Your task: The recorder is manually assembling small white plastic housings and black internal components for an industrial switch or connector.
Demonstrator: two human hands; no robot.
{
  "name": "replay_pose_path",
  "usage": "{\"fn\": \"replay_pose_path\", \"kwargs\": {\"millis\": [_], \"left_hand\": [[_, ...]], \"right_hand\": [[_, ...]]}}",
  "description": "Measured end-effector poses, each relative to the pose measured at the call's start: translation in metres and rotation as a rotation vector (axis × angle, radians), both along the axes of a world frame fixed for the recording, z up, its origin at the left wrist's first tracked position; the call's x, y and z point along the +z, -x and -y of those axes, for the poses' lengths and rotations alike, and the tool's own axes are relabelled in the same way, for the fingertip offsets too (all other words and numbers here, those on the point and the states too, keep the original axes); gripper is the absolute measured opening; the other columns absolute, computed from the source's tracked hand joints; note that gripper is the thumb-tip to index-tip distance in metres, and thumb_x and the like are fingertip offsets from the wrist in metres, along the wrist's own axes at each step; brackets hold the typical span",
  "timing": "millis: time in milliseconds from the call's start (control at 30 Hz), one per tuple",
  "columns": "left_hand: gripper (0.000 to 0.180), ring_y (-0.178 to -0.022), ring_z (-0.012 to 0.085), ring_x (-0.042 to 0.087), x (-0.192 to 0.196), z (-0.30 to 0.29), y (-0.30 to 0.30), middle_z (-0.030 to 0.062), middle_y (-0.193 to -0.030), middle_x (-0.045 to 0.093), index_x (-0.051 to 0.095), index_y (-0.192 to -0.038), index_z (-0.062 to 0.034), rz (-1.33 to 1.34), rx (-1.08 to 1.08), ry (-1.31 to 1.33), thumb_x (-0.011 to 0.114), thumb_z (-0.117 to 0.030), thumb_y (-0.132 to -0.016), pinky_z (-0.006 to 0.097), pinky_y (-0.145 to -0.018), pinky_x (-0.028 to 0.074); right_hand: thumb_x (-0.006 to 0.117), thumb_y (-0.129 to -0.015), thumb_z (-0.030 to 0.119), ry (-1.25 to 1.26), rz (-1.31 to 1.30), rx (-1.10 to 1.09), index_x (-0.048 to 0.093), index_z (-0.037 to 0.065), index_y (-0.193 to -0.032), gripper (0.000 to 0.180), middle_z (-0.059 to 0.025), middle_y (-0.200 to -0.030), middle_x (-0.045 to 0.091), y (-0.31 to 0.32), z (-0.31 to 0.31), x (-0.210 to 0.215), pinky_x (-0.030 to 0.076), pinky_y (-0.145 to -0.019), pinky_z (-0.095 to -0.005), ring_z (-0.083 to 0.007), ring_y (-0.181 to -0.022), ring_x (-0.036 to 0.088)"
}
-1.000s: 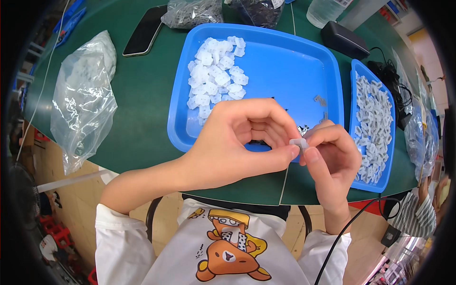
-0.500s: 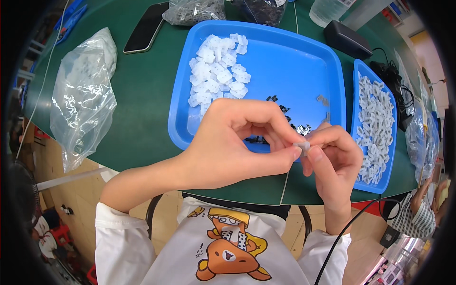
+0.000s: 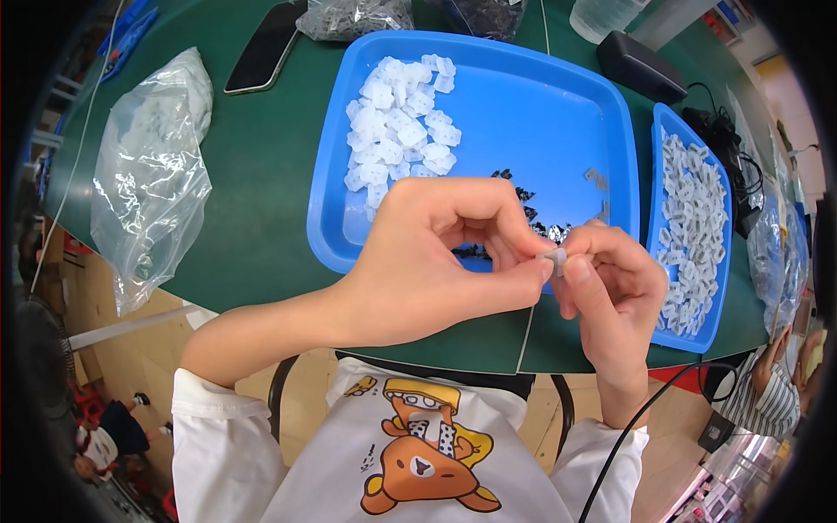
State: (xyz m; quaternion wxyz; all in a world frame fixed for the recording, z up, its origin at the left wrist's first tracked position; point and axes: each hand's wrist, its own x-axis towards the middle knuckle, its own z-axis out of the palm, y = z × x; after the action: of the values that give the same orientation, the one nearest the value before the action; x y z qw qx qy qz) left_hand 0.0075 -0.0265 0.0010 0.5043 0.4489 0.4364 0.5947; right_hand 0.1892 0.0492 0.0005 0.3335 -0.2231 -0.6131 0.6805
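Between my two hands, over the near right edge of a large blue tray (image 3: 523,83), sits a small translucent plastic piece (image 3: 557,259). My left hand (image 3: 445,253) pinches it from the left with thumb and forefinger. From the right, the thumb and forefinger of my right hand (image 3: 615,292) close on the same piece. In the tray lie a heap of whitish translucent plastic pieces (image 3: 397,122) at the left, small black parts (image 3: 526,196) beyond my fingers and a few small grey parts (image 3: 596,180) at the right. My fingers hide some of the black parts.
A narrower blue tray (image 3: 724,288) on the right holds many grey-white pieces (image 3: 693,218). On the green table (image 3: 253,166) are a clear plastic bag (image 3: 153,183), a phone (image 3: 268,48), bagged parts (image 3: 353,17), a dark case (image 3: 641,68) and a bottle (image 3: 603,16). A black cable (image 3: 641,414) crosses near my right arm.
Both hands keep their pinch on the small piece, with only slight finger movement. The view has shifted a little. At the lower left, a person in the background shows differently.
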Motion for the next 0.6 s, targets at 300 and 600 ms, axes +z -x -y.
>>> {"fn": "replay_pose_path", "kwargs": {"millis": [300,600], "left_hand": [[0.01,-0.075,0.0129,0.064,-0.0035,-0.0024,0.0028,0.011,-0.085,0.065,0.065,-0.088,0.0041,0.09,0.081,0.004,0.067,0.011,-0.081,0.025,-0.065,0.053],[0.011,-0.075,0.0134,0.066,0.0014,-0.0003,0.003,0.0131,-0.091,0.068,0.06,-0.096,0.0024,0.248,-0.034,0.14,0.065,0.005,-0.087,0.025,-0.064,0.055]], "right_hand": [[0.065,-0.085,-0.009,-0.094,0.01,-0.052,0.067,-0.008,-0.103,0.018,-0.0094,-0.081,0.065,-0.0015,0.0028,0.0001,0.042,-0.053,-0.0205,-0.0087,-0.063,0.055],[0.074,-0.072,-0.012,-0.636,0.04,-0.11,0.066,-0.006,-0.11,0.039,-0.0055,-0.069,0.062,0.0037,-0.0016,-0.0029,0.041,-0.052,-0.0224,-0.0099,-0.058,0.057]]}}
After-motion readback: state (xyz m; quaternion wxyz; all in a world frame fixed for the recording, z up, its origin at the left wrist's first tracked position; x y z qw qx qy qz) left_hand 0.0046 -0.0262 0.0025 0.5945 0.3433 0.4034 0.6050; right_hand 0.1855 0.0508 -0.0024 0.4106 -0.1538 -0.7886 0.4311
